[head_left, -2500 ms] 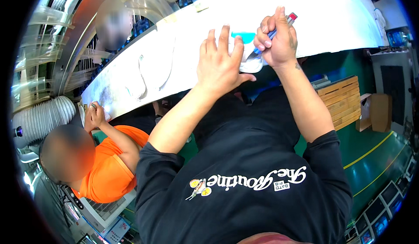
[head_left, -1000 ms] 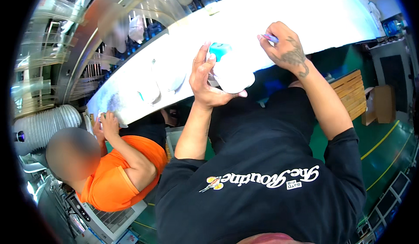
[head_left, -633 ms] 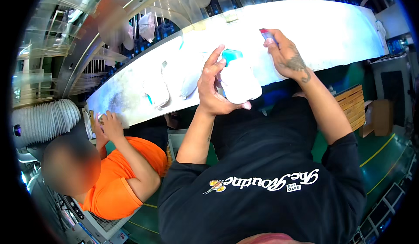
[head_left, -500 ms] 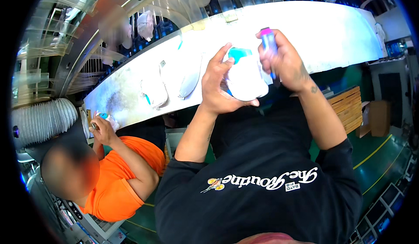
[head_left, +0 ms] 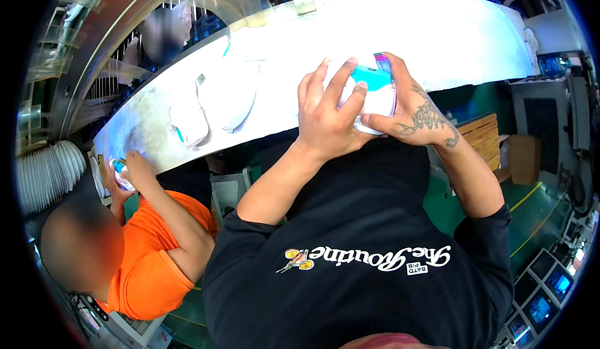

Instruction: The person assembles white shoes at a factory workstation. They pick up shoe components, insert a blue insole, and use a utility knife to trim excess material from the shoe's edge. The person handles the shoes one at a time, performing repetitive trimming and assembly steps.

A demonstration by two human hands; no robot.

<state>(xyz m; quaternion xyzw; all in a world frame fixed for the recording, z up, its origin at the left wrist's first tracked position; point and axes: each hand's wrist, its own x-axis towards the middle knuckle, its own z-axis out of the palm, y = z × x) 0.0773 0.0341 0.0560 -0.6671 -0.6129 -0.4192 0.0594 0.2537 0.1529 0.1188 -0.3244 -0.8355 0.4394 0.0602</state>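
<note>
White moulded piece with turquoise insert [head_left: 374,93] clamped between left hand [head_left: 328,121] and right hand [head_left: 412,111] above long backlit white bench [head_left: 437,30]; similar white pieces [head_left: 219,102] further left; green floor [head_left: 531,211] below.

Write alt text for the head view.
Both hands, left hand and right hand, cup a white moulded mask with a blue part over a bright white table. A co-worker in orange sits at left.

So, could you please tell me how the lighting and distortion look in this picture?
Head view: the white table is overexposed and glaring; its straight edge bows with the fisheye; corners are black; the left hand and right hand on the white and blue piece stay reasonably sharp.
</note>
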